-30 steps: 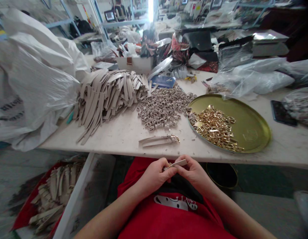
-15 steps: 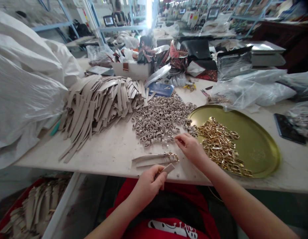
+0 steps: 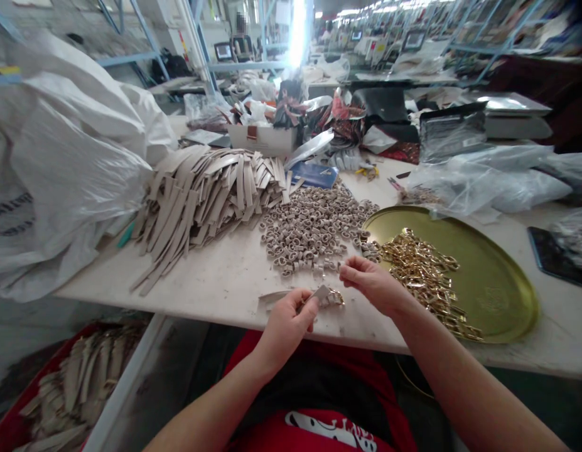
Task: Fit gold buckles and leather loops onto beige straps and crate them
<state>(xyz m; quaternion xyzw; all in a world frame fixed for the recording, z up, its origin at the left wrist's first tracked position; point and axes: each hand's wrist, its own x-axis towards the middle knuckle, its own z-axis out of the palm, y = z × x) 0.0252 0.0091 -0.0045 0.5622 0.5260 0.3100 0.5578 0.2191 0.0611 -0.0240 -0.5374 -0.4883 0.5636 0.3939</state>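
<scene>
My left hand (image 3: 291,320) is closed round a beige strap (image 3: 323,291), its end poking out past the thumb. Behind that hand lies a finished-looking strap with a gold buckle (image 3: 338,297), partly covered by my fingers. My right hand (image 3: 370,280) pinches a small beige strap loop (image 3: 340,266) at its fingertips, mostly hidden by them. It hovers by the near edge of a heap of beige loops (image 3: 304,229). Gold buckles (image 3: 420,270) lie piled on an oval gold tray (image 3: 493,276) just right of this hand.
A large stack of beige straps (image 3: 210,194) lies on the left, beside a white sack (image 3: 74,157). A phone (image 3: 557,254) rests at the right. Plastic bags (image 3: 488,179) and a white box (image 3: 262,139) stand behind. Below left, a red crate (image 3: 34,392) holds more straps.
My right hand has drawn slightly back from the loop heap with a loop in its fingertips. My left hand has risen with the strap, now overlapping the buckled strap. The camera view has shifted a little.
</scene>
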